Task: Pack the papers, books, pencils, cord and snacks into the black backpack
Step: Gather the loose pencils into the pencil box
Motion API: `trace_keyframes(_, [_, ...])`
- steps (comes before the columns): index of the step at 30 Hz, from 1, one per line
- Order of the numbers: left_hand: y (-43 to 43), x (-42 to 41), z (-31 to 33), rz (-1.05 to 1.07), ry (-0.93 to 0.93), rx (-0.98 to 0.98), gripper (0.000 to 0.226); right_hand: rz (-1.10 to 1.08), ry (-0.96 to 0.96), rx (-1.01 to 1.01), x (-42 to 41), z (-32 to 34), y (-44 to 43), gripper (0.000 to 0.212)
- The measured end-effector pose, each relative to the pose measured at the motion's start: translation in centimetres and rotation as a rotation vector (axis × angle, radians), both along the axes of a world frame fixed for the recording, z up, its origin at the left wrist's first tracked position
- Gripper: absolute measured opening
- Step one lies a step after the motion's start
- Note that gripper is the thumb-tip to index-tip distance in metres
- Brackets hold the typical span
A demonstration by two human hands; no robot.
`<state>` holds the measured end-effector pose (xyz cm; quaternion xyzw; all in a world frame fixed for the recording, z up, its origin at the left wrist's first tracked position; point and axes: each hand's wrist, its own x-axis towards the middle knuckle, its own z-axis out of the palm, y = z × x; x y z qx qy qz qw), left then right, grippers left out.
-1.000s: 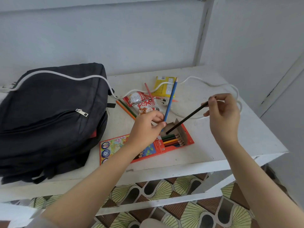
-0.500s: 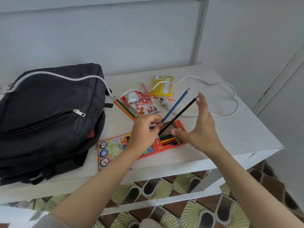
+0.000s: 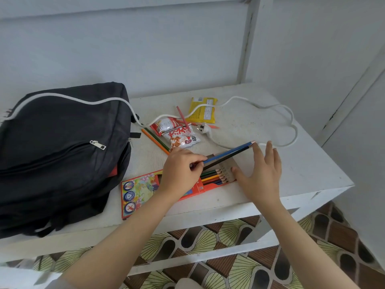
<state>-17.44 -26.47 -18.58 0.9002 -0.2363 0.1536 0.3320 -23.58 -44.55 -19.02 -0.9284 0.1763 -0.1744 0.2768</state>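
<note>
White table (image 3: pixel 312 170) against a pale wall carries the black backpack (image 3: pixel 62 155) at left, with the white cord (image 3: pixel 245 100) trailing over it past the snack packets (image 3: pixel 181 138). Left hand (image 3: pixel 181 174) pinches a blue pencil (image 3: pixel 229 153) and a black pencil (image 3: pixel 226 159) over the open pencil box (image 3: pixel 145 188); the right hand (image 3: pixel 260 176) is spread flat, its grip released, fingertips seemingly touching the pencil tips.

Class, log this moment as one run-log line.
left hand: holds blue pencil, black pencil | right hand: open | pencil box: open
</note>
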Motion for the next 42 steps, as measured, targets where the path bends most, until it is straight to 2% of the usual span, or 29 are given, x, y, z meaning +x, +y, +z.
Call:
trace_keyframes(6, [0.3,-0.4,0.2,-0.006,-0.130,0.199,0.015,-0.029,0.055,-0.058,-0.2,-0.7,0.0,0.066])
trace_keyframes(10, [0.8,-1.2,0.0,-0.034,-0.207,0.297,0.032,-0.027,0.026,-0.058,-0.3,-0.8,0.3,0.054])
trace_keyframes(13, [1.1,-1.5,0.2,-0.003,-0.193,0.316,0.035,-0.045,0.020,-0.050,-0.4,-0.9,0.5,0.051])
trace_keyframes(18, [1.5,-1.7,0.0,-0.098,-0.118,0.394,0.044,-0.020,-0.023,-0.106,-0.5,-1.4,0.9,0.041])
trace_keyframes(22, [1.7,-1.9,0.0,-0.087,-0.108,0.330,0.041,0.042,-0.079,-0.119,-0.8,-1.8,1.2,0.036])
trace_keyframes(26, [1.6,-1.8,-0.1,-0.160,-0.133,0.364,0.042,0.056,-0.071,-0.188,-1.1,-1.8,1.3,0.050])
trace_keyframes(32, [1.7,-1.9,-0.4,-0.121,-0.144,0.254,0.031,0.109,0.032,-0.277,-1.1,-1.7,1.6,0.073])
trace_keyframes(37, [1.7,-1.6,-0.4,-0.163,-0.141,0.354,0.041,0.194,0.053,-0.419,-1.5,-1.6,1.7,0.057])
trace_keyframes(39, [1.7,-1.6,-0.4,-0.165,-0.120,0.322,0.040,0.240,0.047,-0.454,-1.6,-1.8,1.9,0.051])
trace_keyframes(42, [1.8,-1.6,-0.5,-0.137,-0.077,0.204,0.039,0.271,-0.012,-0.374,-1.2,-1.5,2.3,0.046])
